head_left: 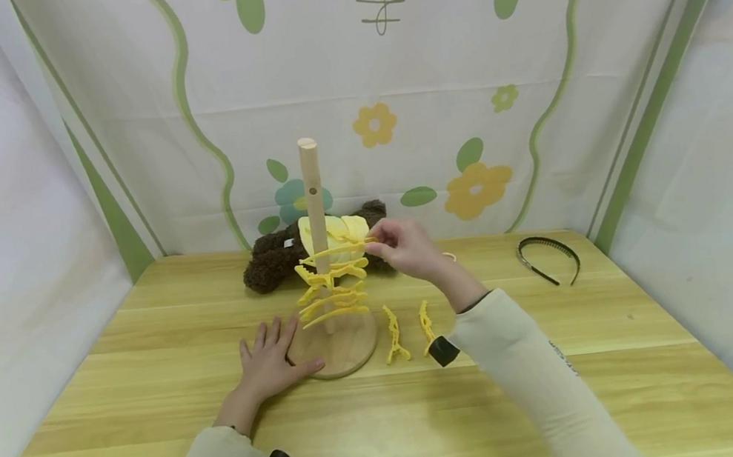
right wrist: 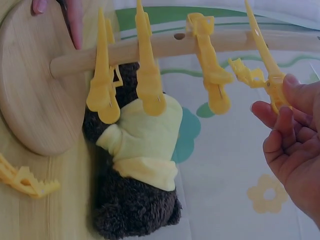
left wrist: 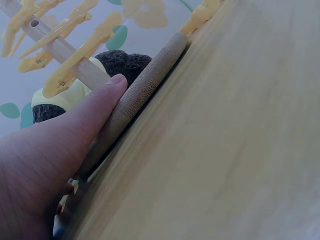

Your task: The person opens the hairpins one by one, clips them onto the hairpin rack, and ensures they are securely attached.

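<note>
A wooden post (head_left: 315, 219) rises from a round wooden base (head_left: 353, 355). My left hand (head_left: 269, 369) rests at the base's left side, fingers spread and straight, with the thumb lying on the base's top. With thumb and forefinger, my right hand (head_left: 406, 248) pinches the end of a yellow hair clip (right wrist: 275, 82). This clip's jaws stand apart beside the post, one long prong overlapping it in the right wrist view. Lower down, three yellow hair clips, including a middle clip (right wrist: 148, 75), are clamped across the post.
Two loose yellow hair clips, a left one (head_left: 394, 333) and a right one (head_left: 425, 320), lie right of the base. Behind the post lies a dark brown plush toy (head_left: 269, 261) in a yellow top. A black headband (head_left: 545, 241) is at the far right. Printed fabric (head_left: 455, 48) encloses the table.
</note>
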The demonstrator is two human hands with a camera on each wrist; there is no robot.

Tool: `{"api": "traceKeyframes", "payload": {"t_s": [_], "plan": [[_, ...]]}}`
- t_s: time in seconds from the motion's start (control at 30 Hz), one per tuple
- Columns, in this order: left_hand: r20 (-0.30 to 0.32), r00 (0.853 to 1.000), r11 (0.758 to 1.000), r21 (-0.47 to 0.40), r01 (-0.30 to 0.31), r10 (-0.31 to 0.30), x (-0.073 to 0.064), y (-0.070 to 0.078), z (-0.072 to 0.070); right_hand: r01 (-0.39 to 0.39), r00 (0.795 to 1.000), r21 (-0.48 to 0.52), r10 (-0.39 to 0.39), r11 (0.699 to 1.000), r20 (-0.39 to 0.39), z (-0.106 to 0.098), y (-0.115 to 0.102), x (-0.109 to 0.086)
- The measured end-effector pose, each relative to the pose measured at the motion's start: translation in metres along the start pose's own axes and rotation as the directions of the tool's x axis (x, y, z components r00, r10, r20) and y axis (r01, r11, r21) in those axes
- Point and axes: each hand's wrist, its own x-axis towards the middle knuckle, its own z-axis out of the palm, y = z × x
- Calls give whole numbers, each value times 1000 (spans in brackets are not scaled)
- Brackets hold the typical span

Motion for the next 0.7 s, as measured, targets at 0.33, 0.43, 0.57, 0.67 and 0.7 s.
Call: {"api": "traceKeyframes", "payload": {"t_s": [0.33, 0.43, 0.57, 0.67, 0.7], "plan": [[-2, 1000, 1000, -1, -6, 6, 1, 0, 1, 43, 998, 19, -43, 999, 36, 11, -5, 6], [2, 1000, 1000, 3, -4, 4, 0, 0, 1, 39, 998, 11, -39, 999, 48, 11, -7, 6], [3, 1000, 1000, -2, 0, 0, 0, 0, 0, 27, 997, -14, -26, 1000, 69, 9, -9, 7], [4, 1000, 1000, -4, 1, -1, 0, 1, -1, 12, 996, -17, -10, 1000, 87, 9, -11, 7], [5, 1000, 1000, -4, 3, -3, 0, 1, -1, 8, 996, -19, -6, 1000, 92, 9, -12, 8]]}}
